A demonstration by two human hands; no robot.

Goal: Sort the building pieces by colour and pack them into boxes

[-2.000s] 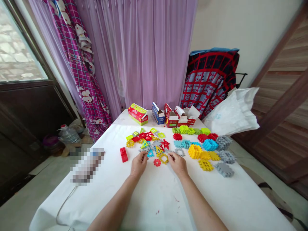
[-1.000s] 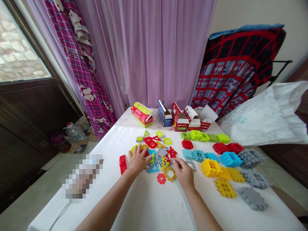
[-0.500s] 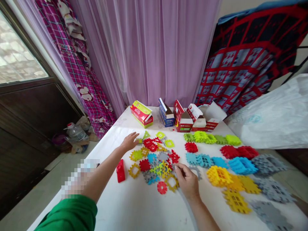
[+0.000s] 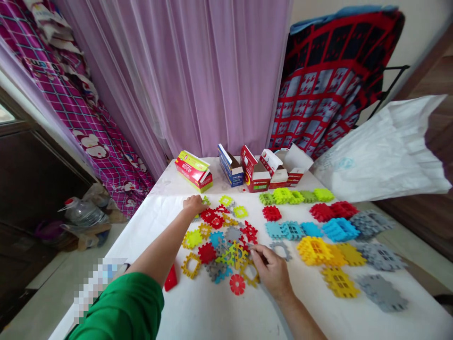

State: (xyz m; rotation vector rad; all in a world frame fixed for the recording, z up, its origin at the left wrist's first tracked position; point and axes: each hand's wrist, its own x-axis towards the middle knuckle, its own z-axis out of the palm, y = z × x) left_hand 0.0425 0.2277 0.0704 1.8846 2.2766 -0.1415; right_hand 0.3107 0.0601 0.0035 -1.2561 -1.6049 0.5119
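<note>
The white tablecloth (image 4: 212, 316) is brightly and evenly lit, with faint, soft-edged shadows cast at six o'clock. A pale window (image 4: 5, 114) is seen towards nine o'clock; the door (image 4: 17, 174) below is sunk in dimness. The white bag (image 4: 385, 151) at three is stretched by wide-angle distortion. Detail is softened on the grey pieces (image 4: 382, 290) at four; a patch at eight is pixelated.

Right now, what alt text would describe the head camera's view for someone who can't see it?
A bare left hand reaches the far edge of scattered, multicoloured, notched plastic pieces on a white-covered table; a bare right hand is at their right side. Colour-grouped stacks of similar pieces lie to the right; cardboard boxes stand behind, before a light purple curtain.
</note>
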